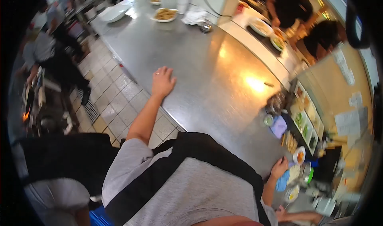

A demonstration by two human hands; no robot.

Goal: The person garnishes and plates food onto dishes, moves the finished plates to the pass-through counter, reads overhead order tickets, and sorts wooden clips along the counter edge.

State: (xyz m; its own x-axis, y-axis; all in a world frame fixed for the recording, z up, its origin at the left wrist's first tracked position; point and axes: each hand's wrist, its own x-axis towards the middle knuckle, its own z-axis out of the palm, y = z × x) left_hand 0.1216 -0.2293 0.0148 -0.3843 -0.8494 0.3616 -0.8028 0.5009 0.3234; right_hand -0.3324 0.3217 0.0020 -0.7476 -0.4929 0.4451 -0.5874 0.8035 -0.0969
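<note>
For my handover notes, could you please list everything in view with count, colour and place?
Counter: one, silver, centre
Dishes: count unclear, white, counter's far left corner
Food bowls: two, white, counter's far end
Cloth: one, white, beside them
Serving dishes: two, white, upper right
Trays: several, white, right
Unclear items: several, mixed colours, right
Small bowl: one, white, right
Floor tiles: many, pale, left
People: several, dark and grey clothes, both sides
Left grip: one, bare, over counter
Right grip: one, bare, near small bowl

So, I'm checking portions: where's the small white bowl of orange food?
The bowl is at right in the head view, just beyond the right hand, near the greens.
</note>
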